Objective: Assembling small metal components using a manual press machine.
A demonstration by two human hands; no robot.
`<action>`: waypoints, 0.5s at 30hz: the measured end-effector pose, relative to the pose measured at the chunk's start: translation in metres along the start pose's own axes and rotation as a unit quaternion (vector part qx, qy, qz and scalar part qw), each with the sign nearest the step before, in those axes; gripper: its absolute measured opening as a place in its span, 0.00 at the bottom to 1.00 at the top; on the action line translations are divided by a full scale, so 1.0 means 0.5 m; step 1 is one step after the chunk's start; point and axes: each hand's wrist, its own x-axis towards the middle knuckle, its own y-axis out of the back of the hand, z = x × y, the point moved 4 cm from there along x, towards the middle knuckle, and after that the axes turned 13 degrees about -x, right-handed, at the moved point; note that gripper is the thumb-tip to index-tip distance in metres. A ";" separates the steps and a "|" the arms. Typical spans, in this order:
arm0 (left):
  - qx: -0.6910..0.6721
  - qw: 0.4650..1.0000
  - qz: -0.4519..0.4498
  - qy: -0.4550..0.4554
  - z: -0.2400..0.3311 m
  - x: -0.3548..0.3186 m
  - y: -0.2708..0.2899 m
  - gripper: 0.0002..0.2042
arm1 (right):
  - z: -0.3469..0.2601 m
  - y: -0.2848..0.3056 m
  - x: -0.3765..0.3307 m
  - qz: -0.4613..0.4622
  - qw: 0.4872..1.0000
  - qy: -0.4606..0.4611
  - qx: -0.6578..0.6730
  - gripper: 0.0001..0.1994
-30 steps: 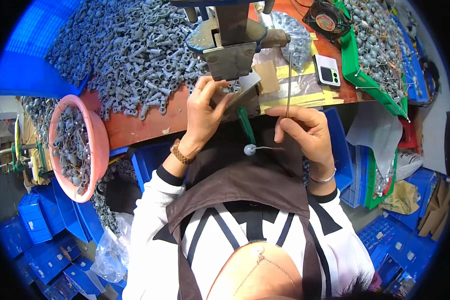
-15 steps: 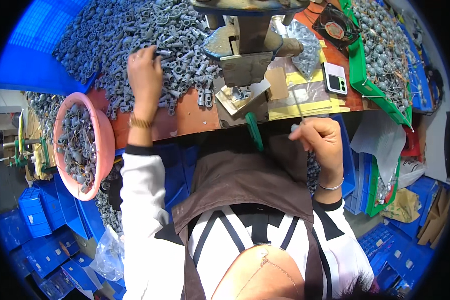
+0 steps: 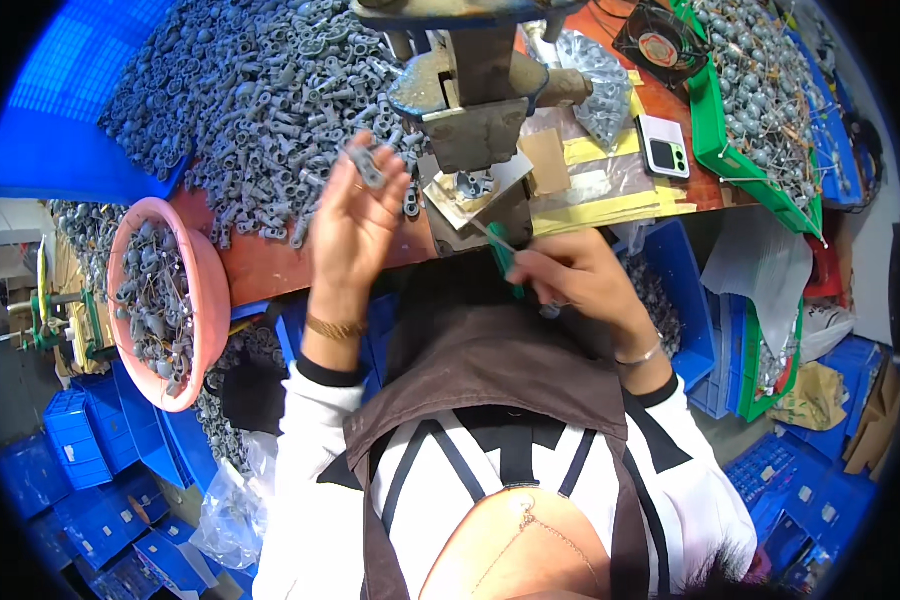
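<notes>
L hand was left of press, fingers pinching small grey part, nr pile of grey pcs on worktop. R hand was below & right of press, fingers gripping thin rod. Grey fitting sat on block under press. Phone + fan right of press.

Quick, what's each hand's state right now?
Left hand: holding a small grey tubular plastic part.
Right hand: closed around a thin straight metal rod.
</notes>
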 end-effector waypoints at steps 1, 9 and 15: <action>-0.057 0.998 -0.004 0.025 -0.033 -0.023 -0.004 0.18 | -0.013 -0.017 0.014 -0.023 1.000 -0.014 0.010 0.11; -0.016 1.000 0.009 0.000 -0.115 -0.067 -0.015 0.17 | -0.009 -0.059 0.052 -0.068 0.996 -0.011 0.048 0.15; 0.038 0.999 -0.018 -0.019 -0.140 -0.084 -0.039 0.16 | -0.002 -0.067 0.058 -0.035 0.996 0.003 0.081 0.16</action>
